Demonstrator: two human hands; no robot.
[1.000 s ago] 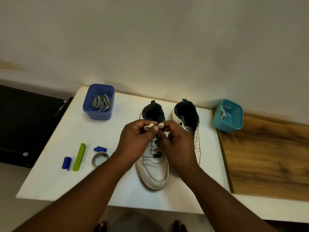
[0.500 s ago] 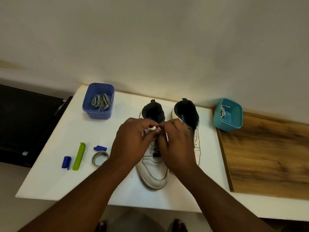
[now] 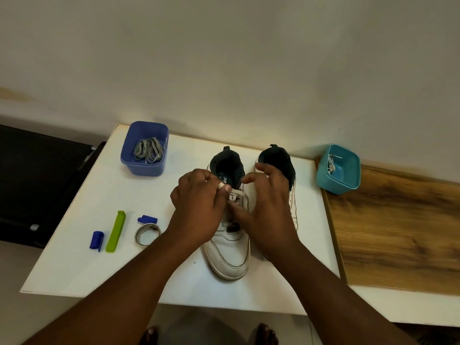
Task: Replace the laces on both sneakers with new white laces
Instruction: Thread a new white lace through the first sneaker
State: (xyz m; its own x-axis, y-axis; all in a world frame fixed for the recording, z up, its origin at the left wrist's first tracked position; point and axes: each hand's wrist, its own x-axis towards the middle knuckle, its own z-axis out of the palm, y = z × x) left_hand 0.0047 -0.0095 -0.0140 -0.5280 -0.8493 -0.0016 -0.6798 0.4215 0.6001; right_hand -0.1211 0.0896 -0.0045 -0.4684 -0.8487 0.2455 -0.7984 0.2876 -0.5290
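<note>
While left hand pinches white lace over left sneaker (near tongue), right hand hovers beside, fingers spread, empty.

A flat white rectangular table carries everything. At its far left corner stands a blue plastic tub. Near the left front lie a small blue cap, a lime-green plastic clip, a short blue piece and a grey ring. Two white sneakers with dark collars stand side by side in the middle. A teal plastic tub sits at the far right, beside a wood-grain board.
</note>
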